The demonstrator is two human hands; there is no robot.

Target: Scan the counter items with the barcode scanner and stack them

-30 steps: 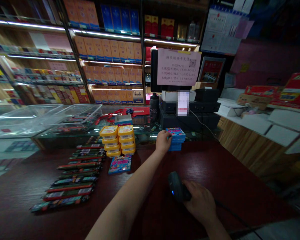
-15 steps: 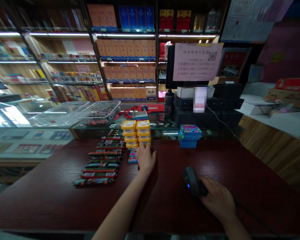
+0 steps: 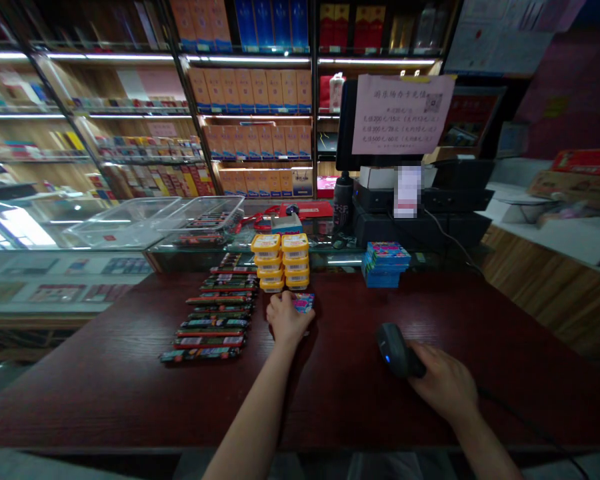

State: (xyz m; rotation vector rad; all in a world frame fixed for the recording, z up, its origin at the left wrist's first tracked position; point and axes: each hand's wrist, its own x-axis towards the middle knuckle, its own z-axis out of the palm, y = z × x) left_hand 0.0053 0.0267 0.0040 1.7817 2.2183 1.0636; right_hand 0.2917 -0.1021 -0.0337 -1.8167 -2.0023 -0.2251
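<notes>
My left hand (image 3: pixel 287 319) is closed over a small flat blue-and-pink box (image 3: pixel 304 303) on the counter, thumb at its right side and fingers at its left; the hand covers part of it. Just behind stand two stacks of yellow tubs (image 3: pixel 282 262) with barcode labels. To the left lies a column of slim dark packets (image 3: pixel 213 313). My right hand (image 3: pixel 445 381) grips the handle of a black barcode scanner (image 3: pixel 395 350), which has a blue light lit and hangs above the right part of the counter.
A pile of blue boxes (image 3: pixel 386 265) stands at the back right of the dark red counter (image 3: pixel 345 400). Behind are a black bottle (image 3: pixel 343 201), a monitor bearing a pink paper sign (image 3: pixel 403 113), and clear plastic trays (image 3: pixel 207 217). The scanner's cable trails right.
My left hand has closed over the small box, which has shifted right from beside the hand to under it. The right hand still holds the scanner. The view has shifted slightly.
</notes>
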